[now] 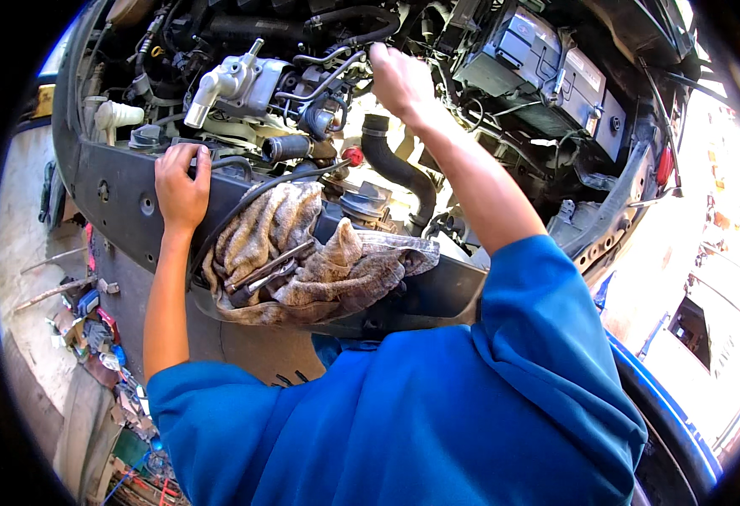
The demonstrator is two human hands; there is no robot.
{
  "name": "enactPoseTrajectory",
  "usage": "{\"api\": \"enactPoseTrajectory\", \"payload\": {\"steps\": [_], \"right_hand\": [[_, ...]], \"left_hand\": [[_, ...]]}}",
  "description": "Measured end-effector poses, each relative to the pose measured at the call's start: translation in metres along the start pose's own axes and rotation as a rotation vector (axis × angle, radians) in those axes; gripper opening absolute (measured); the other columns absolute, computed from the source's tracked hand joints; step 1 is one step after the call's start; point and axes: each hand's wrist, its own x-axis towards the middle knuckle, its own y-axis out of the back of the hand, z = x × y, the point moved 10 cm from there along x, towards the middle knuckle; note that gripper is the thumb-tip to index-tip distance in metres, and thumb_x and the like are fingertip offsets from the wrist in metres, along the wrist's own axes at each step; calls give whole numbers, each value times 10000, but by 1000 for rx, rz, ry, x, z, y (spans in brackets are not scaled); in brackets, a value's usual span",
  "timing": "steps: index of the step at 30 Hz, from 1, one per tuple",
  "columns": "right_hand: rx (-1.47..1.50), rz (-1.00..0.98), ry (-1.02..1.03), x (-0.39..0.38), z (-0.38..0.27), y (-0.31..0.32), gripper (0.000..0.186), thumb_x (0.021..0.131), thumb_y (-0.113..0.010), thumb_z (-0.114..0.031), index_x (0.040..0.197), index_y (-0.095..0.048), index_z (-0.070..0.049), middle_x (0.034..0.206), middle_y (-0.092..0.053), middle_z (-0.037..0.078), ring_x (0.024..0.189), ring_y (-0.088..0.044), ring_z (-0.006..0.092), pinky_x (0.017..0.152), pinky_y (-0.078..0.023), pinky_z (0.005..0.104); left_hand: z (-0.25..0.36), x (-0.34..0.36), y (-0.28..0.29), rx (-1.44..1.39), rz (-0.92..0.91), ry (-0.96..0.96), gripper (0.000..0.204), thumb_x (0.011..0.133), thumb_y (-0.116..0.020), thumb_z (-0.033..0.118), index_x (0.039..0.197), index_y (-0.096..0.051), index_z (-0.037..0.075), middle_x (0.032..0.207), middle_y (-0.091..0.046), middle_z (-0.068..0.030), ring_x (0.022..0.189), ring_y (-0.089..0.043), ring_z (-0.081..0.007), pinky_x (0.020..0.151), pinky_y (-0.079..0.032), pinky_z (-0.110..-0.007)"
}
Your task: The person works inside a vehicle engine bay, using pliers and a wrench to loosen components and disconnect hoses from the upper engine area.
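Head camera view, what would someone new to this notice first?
Probably the bright blue top filling the lower middle. Next, the stained tan cloth draped over the black front panel, with slender metal tools on it. Above, the right hand is among the engine parts, while the left hand rests at the panel's top edge.

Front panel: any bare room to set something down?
Bare: panel between towel and right sleeve; also left of left hand, holes aside. Slope unclear. Crowded: around right hand, among engine parts and hose.
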Motion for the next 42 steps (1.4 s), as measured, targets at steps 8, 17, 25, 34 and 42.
{"api": "enactPoseTrajectory", "payload": {"steps": [8, 17, 25, 34, 42], "right_hand": [[-73, -154, 23, 53, -9, 8, 149, 852, -539, -76, 935, -640, -4, 859, -692, 226, 816, -696, 380, 719, -557, 463], [460, 269, -162, -70, 24, 120, 181, 964, -582, -148, 1071, -641, -15, 755, -667, 134, 703, -652, 201, 629, -508, 336], [871, 352, -394, -143, -14, 255, 179, 928, -679, -134, 1001, -667, 29, 818, -648, -8, 740, -538, 28, 668, -447, 189], [946, 345, -383, -182, 7, 226, 282, 894, -734, -161, 1062, -637, 44, 861, -673, 28, 792, -578, 64, 728, -487, 223], [489, 228, -304, -165, 24, 195, 473, 967, -615, -318, 1292, -527, 15, 955, -625, 181, 847, -599, 259, 783, -480, 355]], "left_hand": [[1, 2, 4, -32, 18, -1, 166, 930, -603, 180, 883, -641, 25, 912, -647, -120, 898, -589, -313, 844, -423, -385], [3, 0, 9, -82, 29, 1, 159, 918, -610, 201, 901, -663, 52, 905, -659, -93, 900, -604, -279, 833, -420, -380], [202, 28, 11, -964, -463, -80, 473, 877, -737, 229, 1284, -558, 66, 1116, -662, -61, 927, -616, -134, 793, -497, -277], [347, 0, -39, -1146, -536, -139, 327, 958, -601, 125, 1223, -482, -25, 976, -672, -150, 889, -639, -205, 806, -507, -369], [291, 26, -94, -1193, -356, 411, 361, 932, -547, 289, 897, -602, -66, 726, -655, -170, 704, -661, -256, 639, -499, -389]]}}
